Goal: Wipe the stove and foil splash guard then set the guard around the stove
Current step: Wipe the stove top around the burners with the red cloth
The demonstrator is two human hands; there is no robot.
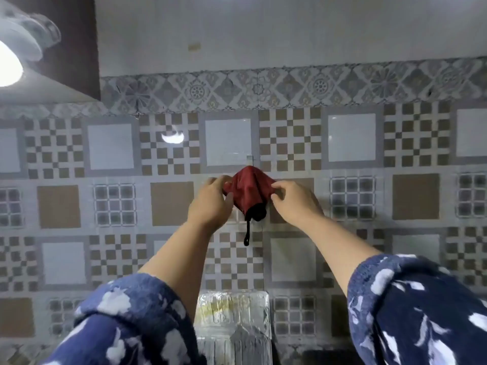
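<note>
Kitchen wall, pretty much all tile

Patterned tiles (110, 146) run all around the grip: white squares, brown squares, little checker blocks. Just above the grip there's a clear stick-on hook (249, 158) sitting right on a tile seam. Higher up is a flowery border strip (290, 88), then plain grey wall (263, 30) with a small tan mark (194, 46) on it. Way up and left of the grip a lit lamp (8, 61) glares next to a dark brown panel (76, 48), and its glare (172, 137) shows on the tile up-left of the grip.
</note>
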